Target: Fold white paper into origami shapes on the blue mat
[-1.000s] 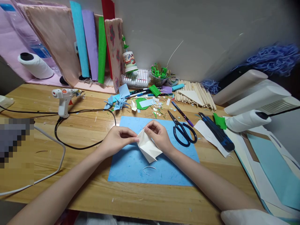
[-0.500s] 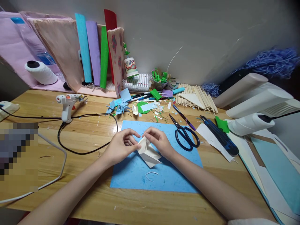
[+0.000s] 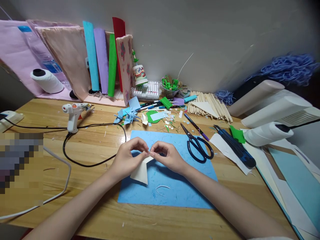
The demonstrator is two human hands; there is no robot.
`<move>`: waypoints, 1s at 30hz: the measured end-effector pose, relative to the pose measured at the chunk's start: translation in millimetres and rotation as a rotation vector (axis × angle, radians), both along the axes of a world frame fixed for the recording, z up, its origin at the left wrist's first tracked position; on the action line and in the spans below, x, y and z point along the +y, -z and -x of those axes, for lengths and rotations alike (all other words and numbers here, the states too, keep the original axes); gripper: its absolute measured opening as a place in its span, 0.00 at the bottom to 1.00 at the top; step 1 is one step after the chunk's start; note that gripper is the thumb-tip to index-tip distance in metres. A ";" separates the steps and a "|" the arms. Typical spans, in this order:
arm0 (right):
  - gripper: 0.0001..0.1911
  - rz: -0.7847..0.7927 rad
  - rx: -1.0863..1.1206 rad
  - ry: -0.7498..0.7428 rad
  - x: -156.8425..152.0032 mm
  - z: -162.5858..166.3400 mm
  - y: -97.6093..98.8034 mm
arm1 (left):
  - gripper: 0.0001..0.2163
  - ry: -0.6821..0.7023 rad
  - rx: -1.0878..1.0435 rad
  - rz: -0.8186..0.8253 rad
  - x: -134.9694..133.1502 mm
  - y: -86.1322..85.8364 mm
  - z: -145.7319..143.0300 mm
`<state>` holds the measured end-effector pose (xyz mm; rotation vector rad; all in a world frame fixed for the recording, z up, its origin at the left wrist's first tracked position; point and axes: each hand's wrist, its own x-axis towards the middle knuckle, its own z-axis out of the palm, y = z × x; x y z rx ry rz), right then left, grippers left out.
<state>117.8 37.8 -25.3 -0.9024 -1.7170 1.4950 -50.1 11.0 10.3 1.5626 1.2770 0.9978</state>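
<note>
A piece of folded cream paper (image 3: pixel 140 172) is held above a blue sheet (image 3: pixel 175 196) on the wooden table. My left hand (image 3: pixel 130 156) pinches the paper near its upper end between thumb and fingers. With thumb and fingertips, my right hand (image 3: pixel 168 156) pinches the same upper end, almost touching the left fingertips. One flat flap hangs down below the left thumb. The exact fold at the fingertips is hidden. A short curved white string (image 3: pixel 162 187) lies on the blue sheet just below the hands.
Black-handled scissors (image 3: pixel 198 145) lie on the sheet's right side, near a marker (image 3: pixel 196 126) and a utility knife (image 3: pixel 235 146). A glue gun (image 3: pixel 73 116) stands at left with its black cord looping. Blue folded paper pieces (image 3: pixel 130 115) and scraps lie behind the sheet.
The cream paper has been turned, its large flap swinging from the right hand's side to below my left thumb. My fingertips have come closer together and slightly lower.
</note>
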 end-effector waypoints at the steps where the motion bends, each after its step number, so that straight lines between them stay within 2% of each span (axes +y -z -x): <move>1: 0.05 0.000 -0.003 0.000 0.3 0.1 0.1 | 0.02 -0.004 -0.021 0.011 0.7 0.3 0.5; 11: 0.08 0.117 0.100 0.022 5.0 -1.6 -0.3 | 0.06 -0.045 -0.180 0.150 8.7 1.3 9.1; 19: 0.09 0.134 0.152 0.075 7.2 -2.9 1.1 | 0.09 -0.143 -0.292 0.218 10.9 3.3 9.8; 22: 0.08 0.138 0.202 0.003 6.0 -2.9 1.8 | 0.10 -0.198 -0.419 0.239 11.0 7.3 8.8; 25: 0.07 0.108 0.163 -0.039 3.5 -1.5 1.9 | 0.10 -0.179 -0.594 0.286 10.6 10.2 8.7; 27: 0.07 0.090 0.126 0.017 2.6 -0.5 1.7 | 0.09 -0.145 -0.652 0.323 10.1 10.0 9.1; 30: 0.07 0.078 0.125 0.156 3.1 0.0 1.1 | 0.09 -0.088 -0.605 0.353 9.3 7.4 8.3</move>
